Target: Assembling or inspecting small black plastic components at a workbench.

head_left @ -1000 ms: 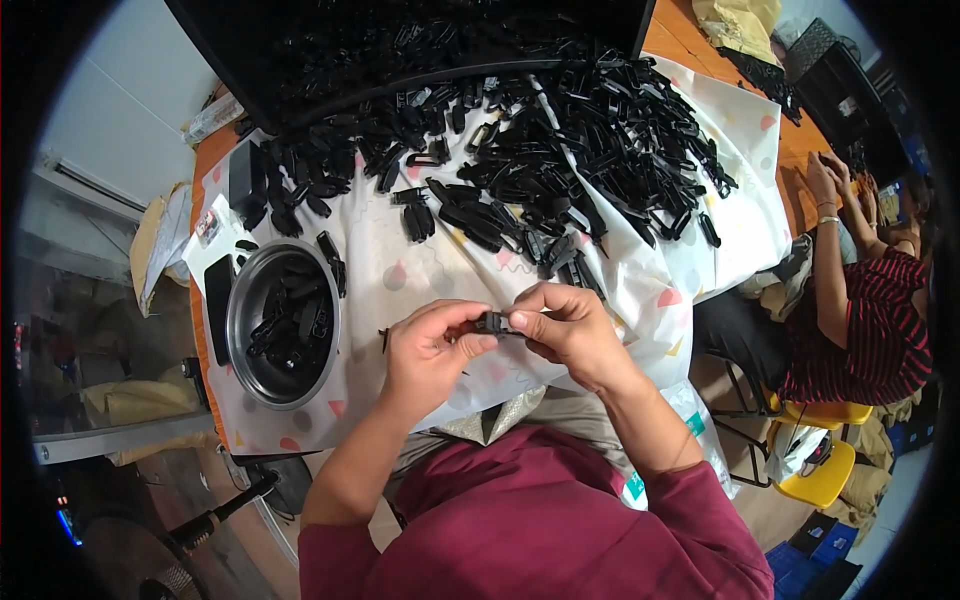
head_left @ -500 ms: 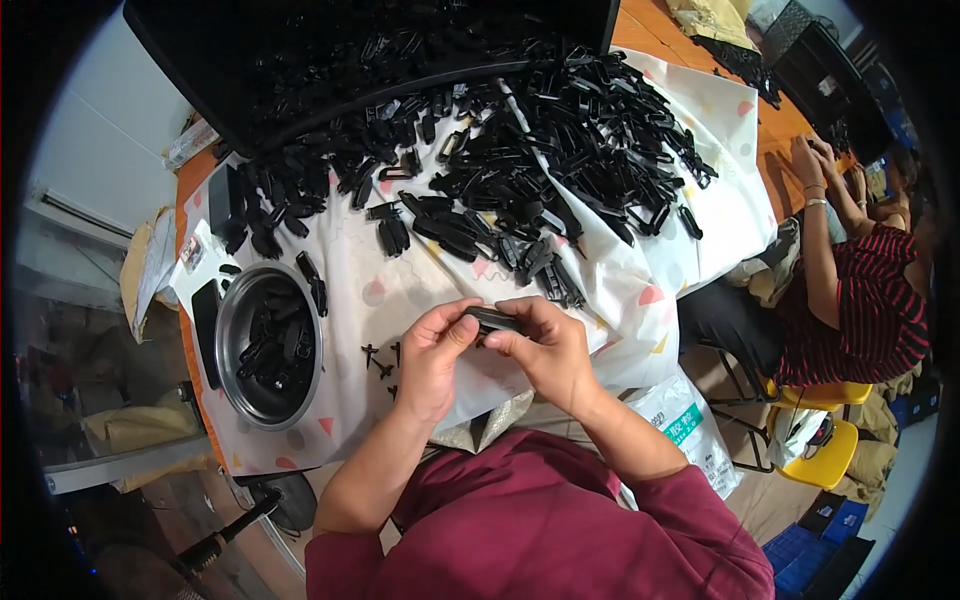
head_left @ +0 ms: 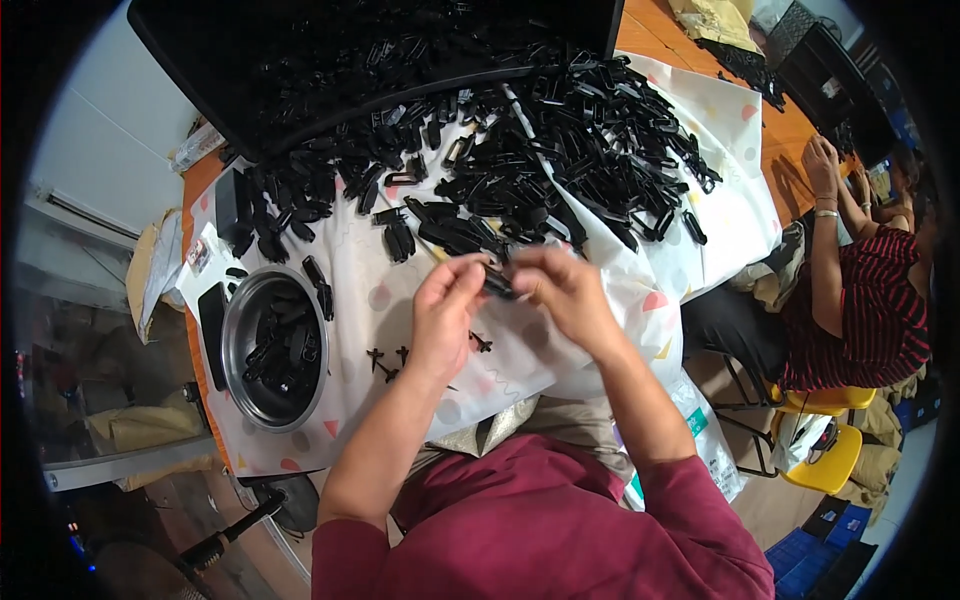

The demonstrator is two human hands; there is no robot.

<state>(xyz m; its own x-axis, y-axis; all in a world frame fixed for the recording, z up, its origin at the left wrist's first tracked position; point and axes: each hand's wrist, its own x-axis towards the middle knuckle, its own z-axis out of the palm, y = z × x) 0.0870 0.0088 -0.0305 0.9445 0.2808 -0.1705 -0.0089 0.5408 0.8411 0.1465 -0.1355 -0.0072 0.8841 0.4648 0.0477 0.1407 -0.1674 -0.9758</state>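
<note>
Left hand (head_left: 447,310) has a slim black plastic part (head_left: 497,283) pinched between thumb and fingers, over the near half of the worktop, around the middle. Right hand (head_left: 565,295) is at the part's other end, but its fingertips are blurred — can't tell if it's gripping or just touching. My guess is the part's up in front of the body so both hands can get at it, this side of the big heap of black parts (head_left: 590,140) that runs along the far side and out right. Steel bowl (head_left: 285,410) with more parts sits by the left edge, probably for an easy left-hand reach. Phone (head_left: 212,335) is wedged along that edge, so not much slack there.

Roomiest stretch looks like the patterned sheet (head_left: 355,310) between bowl and hands — just mind the little cross-shaped bits (head_left: 482,342) around the left forearm. Forward's tighter: the heap starts just beyond the fingertips, backed by a big black bin (head_left: 187,80).
</note>
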